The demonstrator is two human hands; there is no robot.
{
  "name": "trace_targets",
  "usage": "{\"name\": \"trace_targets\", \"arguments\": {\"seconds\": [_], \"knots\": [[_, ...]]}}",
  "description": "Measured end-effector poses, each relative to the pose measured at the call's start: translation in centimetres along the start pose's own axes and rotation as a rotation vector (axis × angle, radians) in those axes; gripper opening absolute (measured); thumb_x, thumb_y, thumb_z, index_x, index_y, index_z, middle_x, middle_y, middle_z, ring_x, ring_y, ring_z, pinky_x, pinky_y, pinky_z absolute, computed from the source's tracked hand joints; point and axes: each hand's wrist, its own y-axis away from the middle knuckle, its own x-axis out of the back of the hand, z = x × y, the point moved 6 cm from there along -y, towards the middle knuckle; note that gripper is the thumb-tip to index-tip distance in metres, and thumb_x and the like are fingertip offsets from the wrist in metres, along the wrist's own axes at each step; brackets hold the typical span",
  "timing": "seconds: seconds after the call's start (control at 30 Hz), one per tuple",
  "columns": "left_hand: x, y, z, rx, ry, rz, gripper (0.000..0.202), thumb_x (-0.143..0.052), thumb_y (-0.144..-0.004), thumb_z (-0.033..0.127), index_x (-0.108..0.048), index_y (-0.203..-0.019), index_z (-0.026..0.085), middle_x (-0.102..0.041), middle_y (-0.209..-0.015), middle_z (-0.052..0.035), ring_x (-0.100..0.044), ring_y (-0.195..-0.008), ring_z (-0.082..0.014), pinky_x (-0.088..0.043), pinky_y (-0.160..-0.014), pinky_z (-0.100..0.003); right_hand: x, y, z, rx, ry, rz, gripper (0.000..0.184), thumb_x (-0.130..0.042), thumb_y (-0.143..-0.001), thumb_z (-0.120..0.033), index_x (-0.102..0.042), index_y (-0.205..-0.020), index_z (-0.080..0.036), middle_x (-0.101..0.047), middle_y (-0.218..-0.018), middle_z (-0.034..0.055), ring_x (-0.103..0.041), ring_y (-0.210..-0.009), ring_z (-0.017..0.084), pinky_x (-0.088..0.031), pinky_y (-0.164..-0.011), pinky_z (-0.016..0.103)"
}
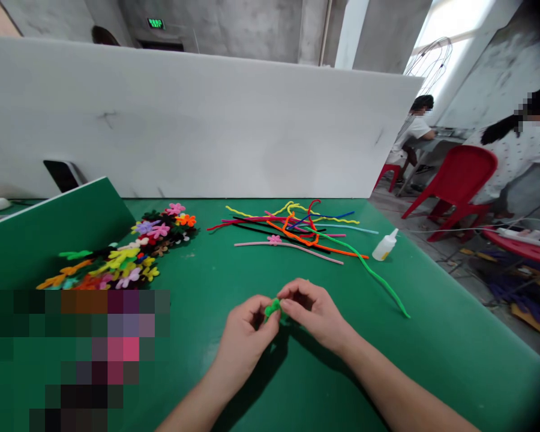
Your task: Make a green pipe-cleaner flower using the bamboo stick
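My left hand [242,336] and my right hand [314,311] meet over the middle of the green table. Between their fingertips is a small bright green pipe-cleaner flower [272,308], partly covered by the fingers. Both hands are closed in a pinch on it. Beyond them lies a loose pile of pipe cleaners in several colours, among them a pale pink pipe cleaner [292,244] and a long green pipe cleaner [378,277] that trails off to the right. A small pink pipe-cleaner flower [274,239] rests on the pile.
A heap of colourful pipe-cleaner flowers [123,259] lies at left beside a green board [94,210]. A white squeeze bottle [385,246] stands at right. A white partition [234,126] closes the table's back. Two people sit beyond, near a red chair [454,177].
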Motion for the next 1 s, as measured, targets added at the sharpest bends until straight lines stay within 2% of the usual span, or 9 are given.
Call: {"name": "trace_targets", "arguments": {"seconds": [0.1,0.2,0.33,0.47,0.57,0.7,0.77,0.9,1.0], "knots": [[-0.2,0.0,-0.1,0.002,-0.047,-0.013,0.015,-0.057,-0.065,0.023,-0.054,-0.053,0.015,-0.037,-0.047,0.0063,-0.032,-0.045,-0.008,-0.026,-0.045,-0.02,-0.1,0.1,-0.8,0.084,0.186,-0.01,0.005,-0.057,-0.073,-0.02,-0.059,-0.07,-0.017,-0.052,-0.068,0.0006,-0.047,-0.062,0.012,-0.038,-0.055,0.023],[-0.4,-0.1,-0.4,0.019,-0.06,-0.039,0.018,-0.055,-0.064,0.021,-0.047,-0.049,0.016,-0.034,-0.046,0.0071,-0.029,-0.045,-0.0077,-0.024,-0.044,-0.02,-0.3,0.2,-1.3,0.147,0.29,0.005,0.01,-0.054,-0.074,-0.016,-0.056,-0.065,-0.017,-0.05,-0.064,-0.0002,-0.045,-0.06,0.011,-0.037,-0.055,0.023],[-0.5,-0.2,-0.5,-0.007,-0.117,-0.066,0.018,-0.053,-0.064,0.018,-0.043,-0.048,0.017,-0.033,-0.046,0.0076,-0.029,-0.045,-0.0077,-0.024,-0.044,-0.02,-0.6,0.3,-1.0,0.152,0.363,0.011,0.011,-0.051,-0.074,-0.013,-0.052,-0.064,-0.017,-0.047,-0.063,-0.001,-0.043,-0.058,0.011,-0.036,-0.053,0.023],[-0.4,-0.3,-0.4,-0.028,-0.167,-0.046,0.022,-0.054,-0.062,0.017,-0.039,-0.046,0.018,-0.031,-0.045,0.0081,-0.028,-0.045,-0.0078,-0.023,-0.044,-0.02,-0.7,0.4,-0.7,0.146,0.391,0.032,0.01,-0.051,-0.074,-0.014,-0.051,-0.064,-0.017,-0.048,-0.063,-0.0009,-0.044,-0.059,0.012,-0.035,-0.055,0.024],[-0.4,-0.3,-0.4,-0.011,-0.088,-0.035,0.02,-0.056,-0.065,0.02,-0.045,-0.05,0.017,-0.035,-0.047,0.0072,-0.031,-0.047,-0.0083,-0.026,-0.046,-0.02,-0.5,0.2,-0.6,0.073,0.269,0.075,0.01,-0.052,-0.075,-0.019,-0.052,-0.065,-0.017,-0.048,-0.062,-0.0009,-0.042,-0.056,0.011,-0.034,-0.052,0.023],[-0.1,-0.4,-0.8,0.034,0.12,-0.017,0.011,-0.059,-0.07,0.026,-0.062,-0.068,0.016,-0.053,-0.062,0.0026,-0.045,-0.059,-0.0112,-0.035,-0.057,-0.021,-0.1,-0.2,-0.2,-0.032,-0.069,0.161,0.017,-0.054,-0.076,-0.031,-0.052,-0.067,-0.017,-0.045,-0.06,-0.0021,-0.039,-0.054,0.01,-0.033,-0.051,0.022],[0.2,-0.5,-1.0,0.043,0.18,0.011,0.01,-0.062,-0.069,0.027,-0.064,-0.067,0.017,-0.054,-0.064,0.002,-0.046,-0.062,-0.0118,-0.036,-0.058,-0.021,-0.1,-0.2,0.0,-0.075,-0.161,0.17,0.02,-0.057,-0.073,-0.035,-0.051,-0.064,-0.017,-0.043,-0.057,-0.0032,-0.037,-0.052,0.009,-0.031,-0.05,0.022],[0.5,-0.6,-0.9,0.065,0.2,0.035,0.009,-0.064,-0.067,0.025,-0.063,-0.065,0.016,-0.052,-0.06,0.0024,-0.045,-0.056,-0.0111,-0.036,-0.054,-0.021,0.0,-0.3,0.5,-0.142,-0.162,0.105,0.02,-0.059,-0.069,-0.034,-0.053,-0.06,-0.016,-0.043,-0.054,-0.0039,-0.037,-0.05,0.009,-0.03,-0.049,0.022],[0.2,-0.5,-0.7,0.08,0.172,-0.028,0.013,-0.061,-0.069,0.025,-0.06,-0.06,0.016,-0.049,-0.052,0.0037,-0.044,-0.052,-0.0102,-0.035,-0.053,-0.021,0.4,-0.4,0.6,-0.117,-0.124,0.074,0.015,-0.058,-0.071,-0.031,-0.057,-0.069,-0.016,-0.048,-0.059,-0.0028,-0.041,-0.053,0.009,-0.032,-0.052,0.023]]}}
